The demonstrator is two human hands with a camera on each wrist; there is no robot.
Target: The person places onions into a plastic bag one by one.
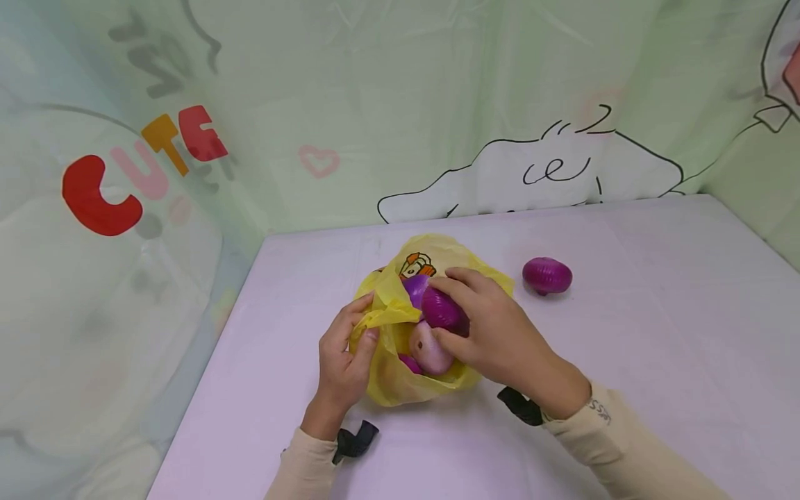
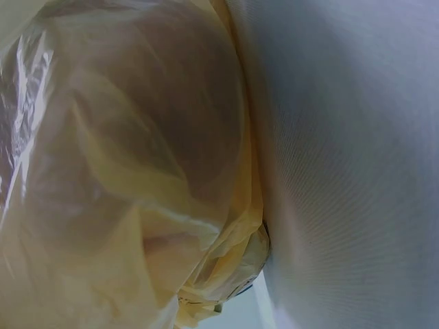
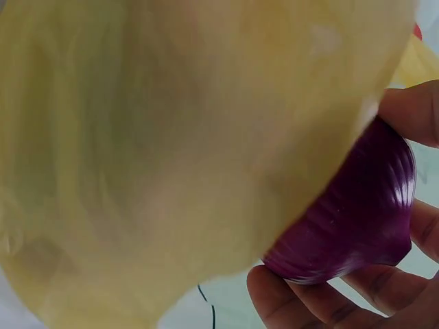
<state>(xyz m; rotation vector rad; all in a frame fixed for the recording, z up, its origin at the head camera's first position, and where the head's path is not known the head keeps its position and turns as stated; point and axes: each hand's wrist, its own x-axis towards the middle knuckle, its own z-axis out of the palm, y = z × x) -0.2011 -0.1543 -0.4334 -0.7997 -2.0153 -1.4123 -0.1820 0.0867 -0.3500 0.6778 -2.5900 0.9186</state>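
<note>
A yellow plastic bag (image 1: 400, 392) with a cartoon print sits on the table, its mouth toward me. My left hand (image 1: 344, 354) pinches the left edge of that mouth between thumb and fingers. Over the opening, my right hand (image 1: 500, 332) grips a purple onion (image 1: 442, 310), thumb on one side and fingers on the other. In the right wrist view the bag's film partly covers this onion (image 3: 357, 212). Inside the bag lie a pale pink rounded thing (image 1: 431, 353) with a brown spot, a violet thing (image 1: 415, 287) and a magenta piece (image 1: 409, 362). Bag film fills much of the left wrist view.
Another purple onion (image 1: 546, 276) lies on the table to the right of the bag. A pale lilac cloth covers the table (image 1: 656, 312). Printed curtains (image 1: 350, 104) stand behind it and at the left. Both wrists wear black straps (image 1: 356, 441).
</note>
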